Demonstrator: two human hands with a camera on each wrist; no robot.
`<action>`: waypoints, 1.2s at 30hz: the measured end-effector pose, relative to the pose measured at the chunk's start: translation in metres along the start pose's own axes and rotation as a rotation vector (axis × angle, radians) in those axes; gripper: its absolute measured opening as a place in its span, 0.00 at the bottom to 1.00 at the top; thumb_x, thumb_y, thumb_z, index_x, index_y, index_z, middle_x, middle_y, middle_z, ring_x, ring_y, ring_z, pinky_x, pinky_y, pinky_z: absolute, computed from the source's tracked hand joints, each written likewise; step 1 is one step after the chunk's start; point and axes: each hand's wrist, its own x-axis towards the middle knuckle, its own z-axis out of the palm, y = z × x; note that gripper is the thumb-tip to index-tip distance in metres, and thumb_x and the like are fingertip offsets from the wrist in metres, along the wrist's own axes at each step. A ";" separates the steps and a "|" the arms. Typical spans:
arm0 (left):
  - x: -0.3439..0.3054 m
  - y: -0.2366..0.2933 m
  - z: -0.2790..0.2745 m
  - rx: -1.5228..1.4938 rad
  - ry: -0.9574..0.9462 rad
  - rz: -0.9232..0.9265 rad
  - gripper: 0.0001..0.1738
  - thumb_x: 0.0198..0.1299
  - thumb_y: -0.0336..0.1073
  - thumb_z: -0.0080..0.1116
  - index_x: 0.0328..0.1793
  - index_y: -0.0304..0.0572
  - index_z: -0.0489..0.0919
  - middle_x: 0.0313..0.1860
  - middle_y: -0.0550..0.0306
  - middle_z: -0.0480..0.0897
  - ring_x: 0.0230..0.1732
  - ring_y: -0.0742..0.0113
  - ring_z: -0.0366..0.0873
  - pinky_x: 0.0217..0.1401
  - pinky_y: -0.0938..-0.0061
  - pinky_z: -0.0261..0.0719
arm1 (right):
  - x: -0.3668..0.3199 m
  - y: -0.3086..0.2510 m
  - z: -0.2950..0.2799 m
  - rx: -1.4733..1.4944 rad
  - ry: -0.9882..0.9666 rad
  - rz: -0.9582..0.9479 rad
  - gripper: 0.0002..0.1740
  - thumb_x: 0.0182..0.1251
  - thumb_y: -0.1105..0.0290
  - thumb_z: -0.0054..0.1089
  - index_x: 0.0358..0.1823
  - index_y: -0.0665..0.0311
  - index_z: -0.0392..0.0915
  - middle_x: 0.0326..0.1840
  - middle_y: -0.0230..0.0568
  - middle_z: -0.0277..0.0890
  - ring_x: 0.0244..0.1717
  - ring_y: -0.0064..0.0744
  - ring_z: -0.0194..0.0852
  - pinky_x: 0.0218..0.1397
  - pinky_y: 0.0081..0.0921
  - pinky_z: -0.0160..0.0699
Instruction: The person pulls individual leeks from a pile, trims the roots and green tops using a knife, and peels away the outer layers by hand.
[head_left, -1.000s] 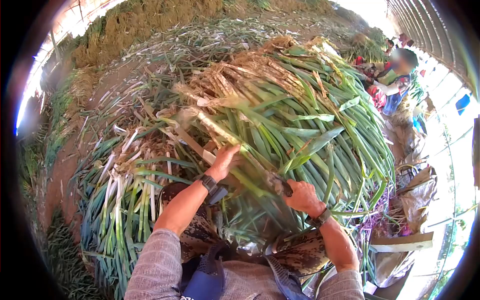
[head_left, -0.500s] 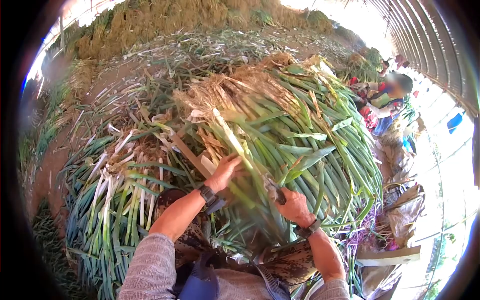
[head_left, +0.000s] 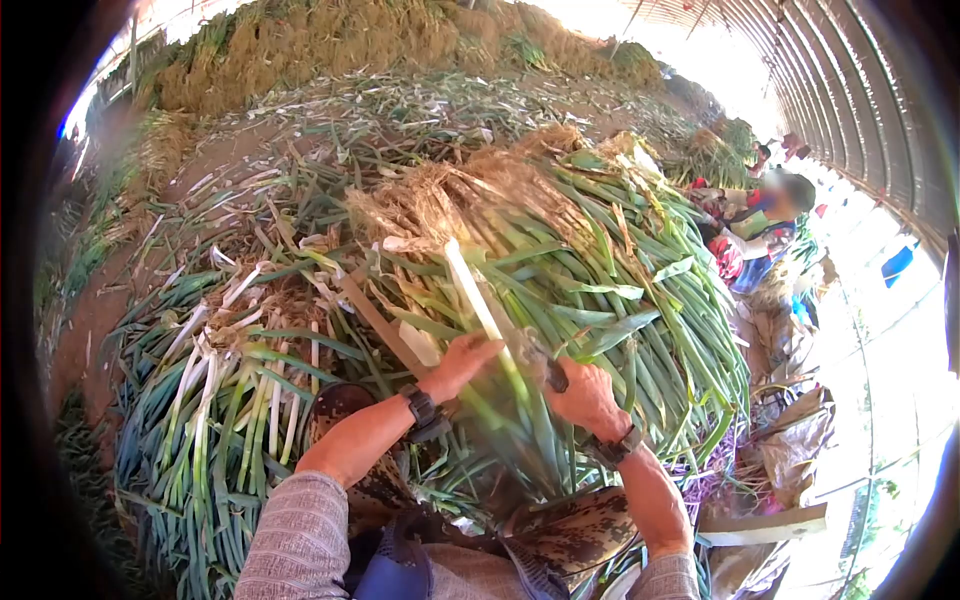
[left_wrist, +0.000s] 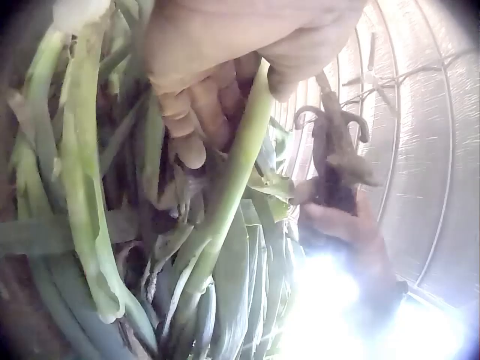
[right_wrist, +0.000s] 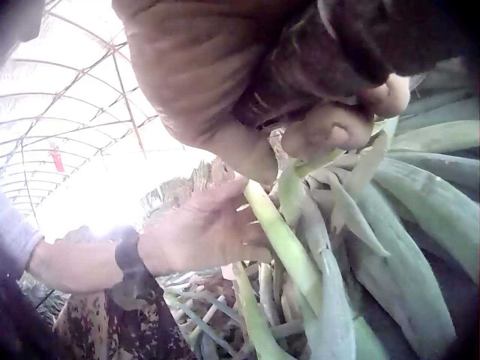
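My left hand [head_left: 462, 366] grips a long green onion [head_left: 472, 290] partway along its stalk. The stalk's bare white root end points away over the heap, and its green leaves trail toward my lap. In the left wrist view the green onion [left_wrist: 240, 161] passes between thumb and curled fingers. My right hand [head_left: 588, 395], just right of the stalk, holds a dark-handled tool [head_left: 555, 376]. Two hooked prongs show on this tool [left_wrist: 334, 150] in the left wrist view. Under the right hand [right_wrist: 217, 90], torn leaf pieces [right_wrist: 352, 202] lie against the stalk.
A large heap of unpeeled green onions [head_left: 600, 270] with dry roots spreads before me. White-stalked green onions [head_left: 215, 385] lie at left beside a wooden board [head_left: 380, 325]. Leaf scraps [head_left: 370, 110] litter the ground behind. Another person [head_left: 765, 225] sits at right, near crumpled sacks [head_left: 795, 440].
The stalk's brownish outer layer has come away, leaving its root end white and smooth. Both hands stay close together, and the stalk now stands more upright in the head view, which has tilted up.
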 end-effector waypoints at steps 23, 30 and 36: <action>0.029 0.051 -0.070 -0.633 0.587 0.119 0.09 0.66 0.40 0.61 0.40 0.45 0.75 0.26 0.62 0.75 0.21 0.70 0.70 0.22 0.66 0.75 | 0.011 0.028 -0.023 -0.035 -0.135 0.212 0.20 0.53 0.56 0.63 0.46 0.58 0.82 0.36 0.54 0.82 0.42 0.59 0.79 0.48 0.49 0.76; 0.035 0.038 -0.059 -0.437 0.516 -0.064 0.11 0.67 0.39 0.61 0.46 0.39 0.79 0.34 0.57 0.83 0.31 0.65 0.80 0.30 0.65 0.81 | 0.036 0.037 -0.024 0.035 -0.188 0.219 0.19 0.52 0.55 0.64 0.42 0.60 0.83 0.35 0.57 0.81 0.40 0.56 0.81 0.46 0.47 0.77; 0.077 0.030 -0.050 -0.390 0.389 -0.052 0.18 0.64 0.40 0.64 0.53 0.36 0.77 0.43 0.52 0.82 0.40 0.58 0.80 0.40 0.56 0.82 | 0.064 0.033 -0.042 -0.129 -0.269 0.223 0.19 0.52 0.56 0.64 0.39 0.62 0.82 0.32 0.58 0.81 0.39 0.59 0.81 0.44 0.48 0.77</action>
